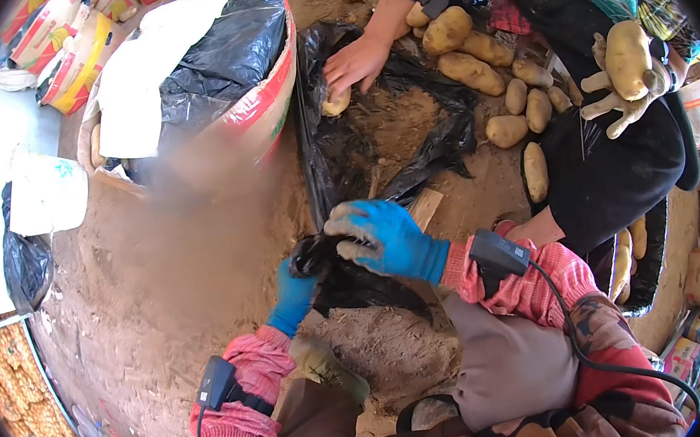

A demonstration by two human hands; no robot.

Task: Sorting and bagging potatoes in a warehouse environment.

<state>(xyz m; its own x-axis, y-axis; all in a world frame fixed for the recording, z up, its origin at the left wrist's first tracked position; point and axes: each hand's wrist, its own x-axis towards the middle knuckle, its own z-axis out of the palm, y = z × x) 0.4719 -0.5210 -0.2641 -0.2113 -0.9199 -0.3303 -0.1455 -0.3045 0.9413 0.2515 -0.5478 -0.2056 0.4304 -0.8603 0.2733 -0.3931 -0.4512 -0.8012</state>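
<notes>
Both of my hands wear blue gloves with grey palms and hold black plastic film. My left hand [294, 295] grips a bunched end of the film. Just right of it and a little higher, my right hand [387, 240] has its fingers curled on the same black plastic film [364, 290]. The film hangs below my hands, and further black plastic stretches away over the dirt floor. At its far end a co-worker's bare hand [359, 62] touches a potato [336, 102]. The co-worker's other hand, gloved [625, 93], holds a large potato [628, 60].
Loose potatoes [472, 71] lie beside the co-worker's dark-clothed leg [619, 158]. A big carton [277, 108] lined with black plastic stands at the upper left, near more cartons [77, 61]. A wood piece [427, 207] lies past my right hand. A black-lined container [658, 256] holds potatoes at the right.
</notes>
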